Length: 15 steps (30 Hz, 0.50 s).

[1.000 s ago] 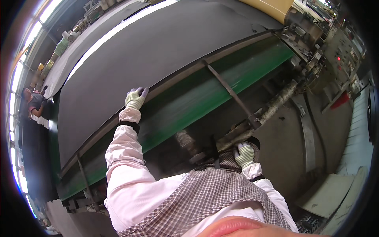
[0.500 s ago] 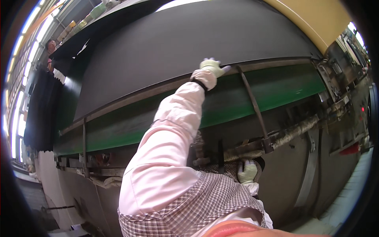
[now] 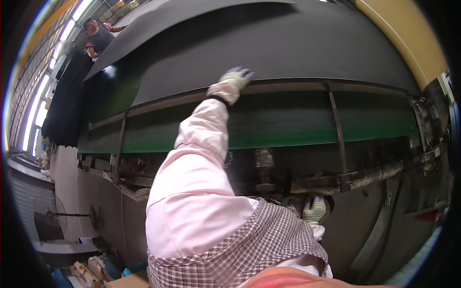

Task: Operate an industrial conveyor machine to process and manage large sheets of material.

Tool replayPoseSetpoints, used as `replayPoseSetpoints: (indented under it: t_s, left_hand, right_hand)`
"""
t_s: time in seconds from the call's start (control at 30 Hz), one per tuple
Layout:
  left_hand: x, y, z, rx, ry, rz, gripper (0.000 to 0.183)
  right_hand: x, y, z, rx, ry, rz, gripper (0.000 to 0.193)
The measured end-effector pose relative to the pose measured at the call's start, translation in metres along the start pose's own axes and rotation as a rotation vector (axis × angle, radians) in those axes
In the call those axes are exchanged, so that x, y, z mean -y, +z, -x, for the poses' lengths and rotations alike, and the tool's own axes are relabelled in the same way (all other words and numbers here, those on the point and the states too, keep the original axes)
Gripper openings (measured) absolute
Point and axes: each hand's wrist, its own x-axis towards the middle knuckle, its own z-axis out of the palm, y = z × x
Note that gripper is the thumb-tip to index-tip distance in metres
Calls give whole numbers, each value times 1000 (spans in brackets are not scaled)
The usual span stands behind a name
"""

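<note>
Palm of left hand (image 3: 235, 78) over dark sheet (image 3: 297, 48) is hidden

My left hand (image 3: 236, 78) has come back leftward along the sheet (image 3: 278, 53), away from the right strut (image 3: 337, 125), while that sheet has slid right, baring more green belt (image 3: 117, 98) at its left, and the far sheet (image 3: 177, 23) now overlaps its back in my view.

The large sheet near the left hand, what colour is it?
The sheet is dark grey, best seen in the head view.
</note>
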Motion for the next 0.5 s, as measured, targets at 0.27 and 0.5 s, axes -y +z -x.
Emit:
replayPoseSetpoints:
  t_s: [0.27, 0.5]
  left_hand:
    - [88, -8, 68, -80, -246, -137, 49]
    - [-14, 6, 29, -113, -118, -61, 53]
  right_hand:
    - [-9, 14, 7, -93, -57, 162, 24]
    - [-19, 22, 12, -147, -68, 230, 25]
